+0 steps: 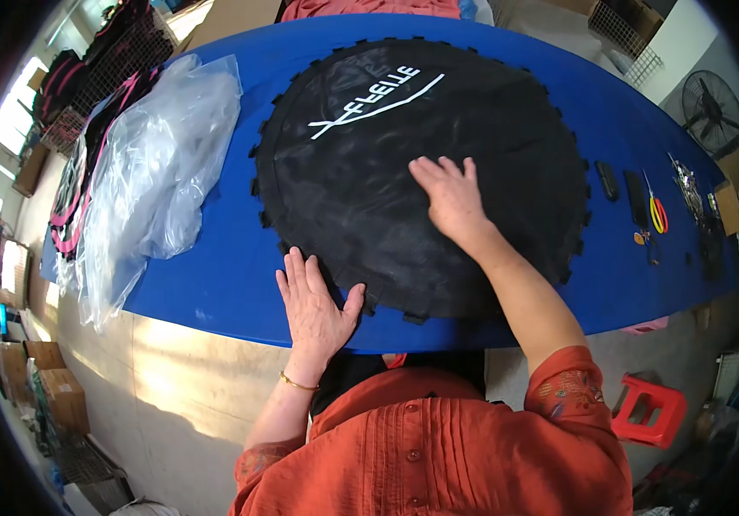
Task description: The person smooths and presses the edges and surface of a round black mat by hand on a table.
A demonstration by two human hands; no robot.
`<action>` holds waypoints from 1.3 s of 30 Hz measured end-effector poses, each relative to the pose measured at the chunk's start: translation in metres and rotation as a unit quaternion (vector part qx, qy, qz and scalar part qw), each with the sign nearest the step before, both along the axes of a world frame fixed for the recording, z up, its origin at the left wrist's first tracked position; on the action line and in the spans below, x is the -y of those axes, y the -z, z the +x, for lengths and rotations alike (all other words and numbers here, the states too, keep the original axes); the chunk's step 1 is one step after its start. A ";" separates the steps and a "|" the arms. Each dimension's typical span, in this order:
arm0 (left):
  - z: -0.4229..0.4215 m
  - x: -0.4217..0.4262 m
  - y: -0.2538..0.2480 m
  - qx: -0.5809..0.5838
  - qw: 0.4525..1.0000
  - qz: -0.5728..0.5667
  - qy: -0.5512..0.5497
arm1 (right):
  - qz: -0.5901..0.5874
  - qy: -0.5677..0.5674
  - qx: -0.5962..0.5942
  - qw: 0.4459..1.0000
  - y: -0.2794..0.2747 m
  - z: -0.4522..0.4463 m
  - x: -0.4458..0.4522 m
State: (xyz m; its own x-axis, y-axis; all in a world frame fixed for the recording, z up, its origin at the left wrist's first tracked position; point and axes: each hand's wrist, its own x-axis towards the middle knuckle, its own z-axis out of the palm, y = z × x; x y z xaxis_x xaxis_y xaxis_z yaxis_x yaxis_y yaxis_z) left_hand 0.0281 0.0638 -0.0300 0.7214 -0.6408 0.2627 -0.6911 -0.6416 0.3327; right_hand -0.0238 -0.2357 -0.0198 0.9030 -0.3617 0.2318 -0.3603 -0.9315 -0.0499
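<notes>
A round black trampoline mat (pixel 369 198) with white lettering near its far side and small tabs all round its rim lies flat on the blue-covered table (pixel 223 292). My left hand (pixel 316 305) rests on the mat's near-left edge, its fingers stretched and the thumb apart. Nearer the mat's middle, my right hand (pixel 453 196) lies with spread fingers on the black fabric. Neither hand grips anything.
Clear plastic bags (pixel 159 155) lie at the table's left beside black-and-pink pieces (pixel 77 193). Toward the right end are scissors with yellow-red handles (pixel 659 213) and a dark oblong object (pixel 607 181). A red stool (pixel 650 411) stands on the floor.
</notes>
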 end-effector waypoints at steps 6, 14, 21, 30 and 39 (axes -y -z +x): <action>-0.001 0.000 -0.001 -0.006 1.000 0.005 -0.002 | 0.030 -0.091 -0.016 0.995 -0.011 0.010 -0.045; 0.000 -0.001 -0.003 -0.010 1.000 0.002 0.002 | 0.017 0.046 -0.019 0.999 -0.001 0.023 0.027; -0.001 -0.001 -0.006 -0.022 1.000 -0.003 0.004 | 0.006 0.030 -0.021 0.999 0.005 0.050 0.027; -0.001 -0.001 -0.009 -0.029 1.000 0.000 0.009 | 0.003 0.113 -0.024 0.993 0.002 0.031 0.079; -0.001 -0.001 -0.006 -0.031 0.999 0.006 0.010 | -0.001 0.127 0.022 0.992 0.016 0.052 0.091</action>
State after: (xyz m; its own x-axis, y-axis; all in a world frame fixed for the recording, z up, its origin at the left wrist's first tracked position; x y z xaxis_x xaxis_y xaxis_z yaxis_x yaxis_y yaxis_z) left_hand 0.0271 0.0649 -0.0237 0.7223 -0.6587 0.2105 -0.6830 -0.6317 0.3667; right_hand 0.0283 -0.3272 -0.0359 0.7721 -0.5749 0.2707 -0.5802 -0.8116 -0.0685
